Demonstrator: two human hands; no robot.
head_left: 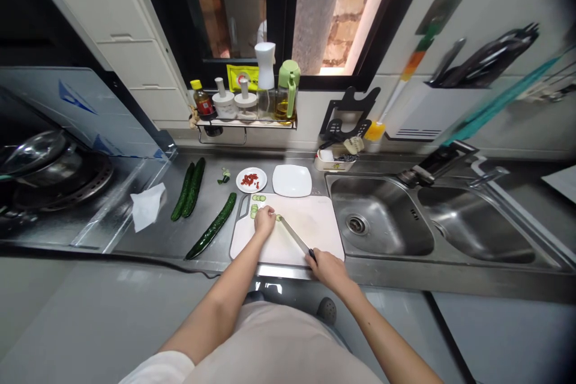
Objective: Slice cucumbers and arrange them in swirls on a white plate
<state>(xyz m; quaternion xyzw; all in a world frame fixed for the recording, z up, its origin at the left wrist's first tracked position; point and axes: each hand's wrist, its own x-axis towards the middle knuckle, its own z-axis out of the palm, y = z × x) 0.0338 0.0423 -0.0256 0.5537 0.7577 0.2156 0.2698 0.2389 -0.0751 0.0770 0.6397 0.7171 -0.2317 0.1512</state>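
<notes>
A white cutting board (315, 222) lies on the steel counter. My right hand (324, 265) is wrapped round the black handle of a knife (294, 234), whose blade points up and left across the board. Beside the blade tip is a small cucumber slice (278, 218). My left hand (265, 221) rests on the board just left of the tip, fingers bent together; what they hold, if anything, is too small to make out. More cucumber slices (258, 198) lie near the board's upper left corner.
Left of the board lie a whole cucumber (212, 227) and two more cucumbers (193, 187). Behind it stand a plate of red pieces (251, 180) and a white plate (292, 180). A sink (382, 216) is at right, a stove pot (40, 159) far left.
</notes>
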